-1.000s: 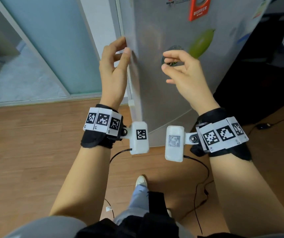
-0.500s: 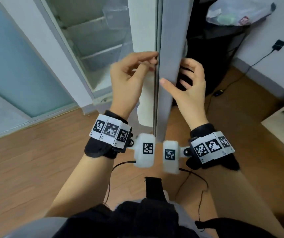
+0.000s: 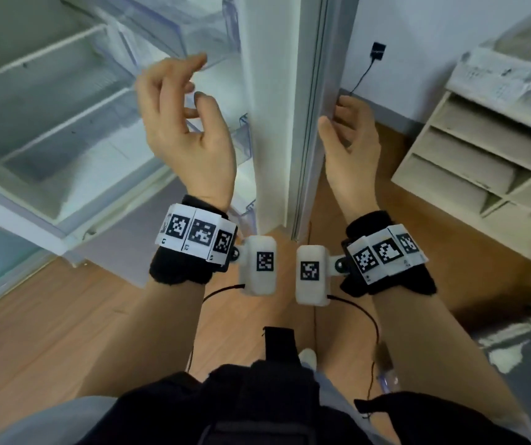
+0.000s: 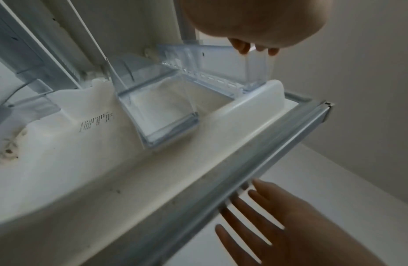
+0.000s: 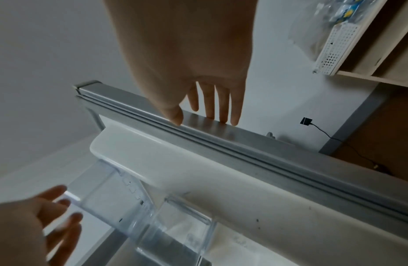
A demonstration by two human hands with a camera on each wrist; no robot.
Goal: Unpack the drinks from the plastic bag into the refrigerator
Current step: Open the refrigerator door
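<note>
The refrigerator stands open, its bare white shelves [image 3: 48,101] at the left. Its silver door [image 3: 309,123] is seen edge-on between my hands, with clear bins [image 4: 166,122] on its inner side that hold nothing. My left hand [image 3: 193,88] hangs free in front of the bins, fingers loosely curled, holding nothing. My right hand [image 3: 333,112] rests on the door's outer side; its straight fingers [image 5: 221,115] touch the silver edge. A clear plastic bag [image 5: 323,27] with blue and yellow packs lies on top of the shelf unit at the far right.
A beige open shelf unit [image 3: 482,162] stands right of the door. A black plug [image 3: 378,51] with a cable sits on the wall behind the door. Wood floor [image 3: 48,332] lies below, with a grey and white patch [image 3: 514,342] at the lower right.
The door was shut a second ago and has swung wide open to the right. My left hand has let go of its edge; my right hand has moved to the outer side.
</note>
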